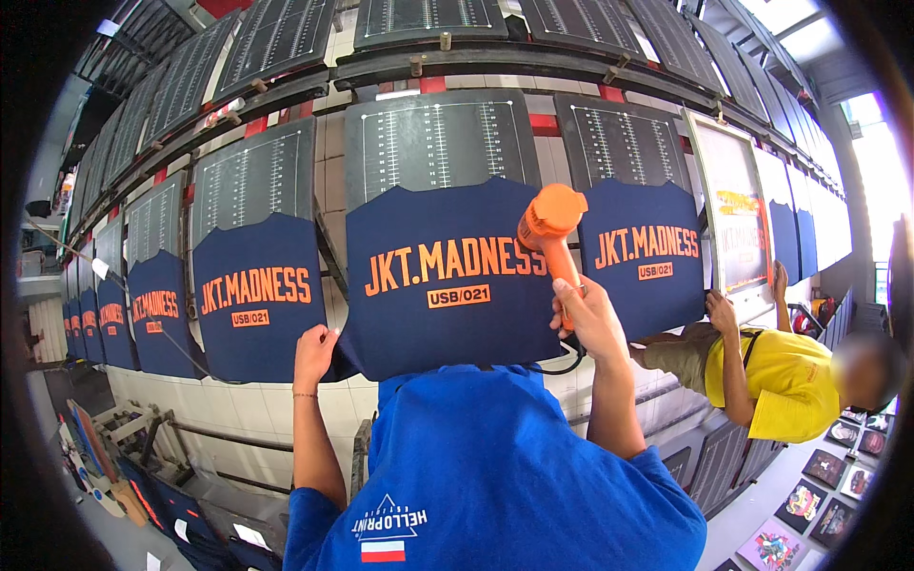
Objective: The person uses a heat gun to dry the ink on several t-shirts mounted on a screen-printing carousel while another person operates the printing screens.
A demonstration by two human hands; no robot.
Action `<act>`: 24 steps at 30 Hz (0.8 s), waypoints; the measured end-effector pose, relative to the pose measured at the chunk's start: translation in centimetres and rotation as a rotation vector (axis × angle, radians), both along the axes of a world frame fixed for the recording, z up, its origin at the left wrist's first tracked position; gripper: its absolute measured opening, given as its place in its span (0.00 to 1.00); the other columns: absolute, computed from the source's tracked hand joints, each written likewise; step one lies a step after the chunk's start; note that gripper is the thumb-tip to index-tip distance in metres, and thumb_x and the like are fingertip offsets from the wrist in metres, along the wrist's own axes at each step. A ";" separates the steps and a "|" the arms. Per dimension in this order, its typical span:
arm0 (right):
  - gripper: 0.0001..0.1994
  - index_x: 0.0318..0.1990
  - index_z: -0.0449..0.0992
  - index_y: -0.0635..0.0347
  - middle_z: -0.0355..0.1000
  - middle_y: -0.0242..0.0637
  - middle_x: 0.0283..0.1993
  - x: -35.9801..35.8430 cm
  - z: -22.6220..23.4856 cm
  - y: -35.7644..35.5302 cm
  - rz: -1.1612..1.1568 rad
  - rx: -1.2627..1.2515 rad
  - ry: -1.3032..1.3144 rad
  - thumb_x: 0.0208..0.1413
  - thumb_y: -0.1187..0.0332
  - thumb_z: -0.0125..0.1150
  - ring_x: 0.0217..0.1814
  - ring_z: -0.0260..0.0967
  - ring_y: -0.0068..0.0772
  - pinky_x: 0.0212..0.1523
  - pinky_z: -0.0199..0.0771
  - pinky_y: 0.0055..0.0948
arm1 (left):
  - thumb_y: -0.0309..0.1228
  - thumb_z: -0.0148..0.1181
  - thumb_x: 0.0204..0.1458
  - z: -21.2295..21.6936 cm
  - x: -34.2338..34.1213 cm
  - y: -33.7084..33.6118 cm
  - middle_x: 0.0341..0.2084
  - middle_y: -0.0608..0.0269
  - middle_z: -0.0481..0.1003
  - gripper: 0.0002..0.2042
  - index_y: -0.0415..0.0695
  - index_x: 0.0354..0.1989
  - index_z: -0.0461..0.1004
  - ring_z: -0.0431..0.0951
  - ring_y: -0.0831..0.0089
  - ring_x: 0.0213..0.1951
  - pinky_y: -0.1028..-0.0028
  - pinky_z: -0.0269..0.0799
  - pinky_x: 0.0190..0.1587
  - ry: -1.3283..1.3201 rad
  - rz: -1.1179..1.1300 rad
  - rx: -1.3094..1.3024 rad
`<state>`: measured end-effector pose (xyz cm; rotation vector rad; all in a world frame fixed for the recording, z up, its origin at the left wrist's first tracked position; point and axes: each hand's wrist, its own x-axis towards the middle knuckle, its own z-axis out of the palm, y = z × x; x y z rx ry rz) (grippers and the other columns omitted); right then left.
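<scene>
My right hand (592,319) is wrapped round the handle of an orange hair dryer (555,217). Its round body is over the right part of a navy fabric panel (409,328) with orange printed lettering, spread on a dark board (436,143) in front of me. A dark cord hangs below the handle. My left hand (315,354) has its fingers curled together, with nothing visible in them. It is at the near edge, between that panel and the printed navy panel (252,338) on its left. A similar panel (638,224) lies to the right.
More boards with navy panels run along the row to the left. Bare ruled boards (276,43) fill the row behind. On the right, a person in a yellow shirt (795,381) holds a printing screen frame (728,209). A metal rail (238,433) runs behind my left side.
</scene>
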<state>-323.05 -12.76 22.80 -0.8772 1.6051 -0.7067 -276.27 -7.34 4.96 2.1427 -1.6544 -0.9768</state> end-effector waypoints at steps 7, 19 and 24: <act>0.19 0.44 0.72 0.65 0.69 0.30 0.28 1.1 -0.7 -1.4 0.086 -0.004 -0.128 0.66 0.54 0.55 0.23 0.70 0.19 0.20 0.71 0.20 | 0.50 0.49 0.66 -5.9 -3.1 -8.4 0.33 0.67 0.76 0.22 0.41 0.44 0.76 0.73 0.78 0.33 0.68 0.71 0.36 0.628 0.385 0.100; 0.18 0.43 0.73 0.67 0.70 0.31 0.27 0.0 -0.3 0.5 0.132 0.066 -0.075 0.65 0.56 0.57 0.23 0.71 0.19 0.20 0.70 0.20 | 0.51 0.55 0.63 -5.0 -4.9 -20.2 0.57 0.52 0.73 0.28 0.37 0.59 0.71 0.73 0.65 0.58 0.66 0.65 0.62 0.992 0.492 0.198; 0.17 0.43 0.73 0.67 0.70 0.31 0.28 -0.7 0.7 2.1 0.153 0.113 -0.075 0.65 0.58 0.57 0.23 0.71 0.20 0.20 0.71 0.21 | 0.39 0.62 0.60 -7.1 -0.8 -19.5 0.33 0.67 0.76 0.15 0.38 0.42 0.75 0.73 0.75 0.36 0.73 0.70 0.41 0.895 0.345 0.044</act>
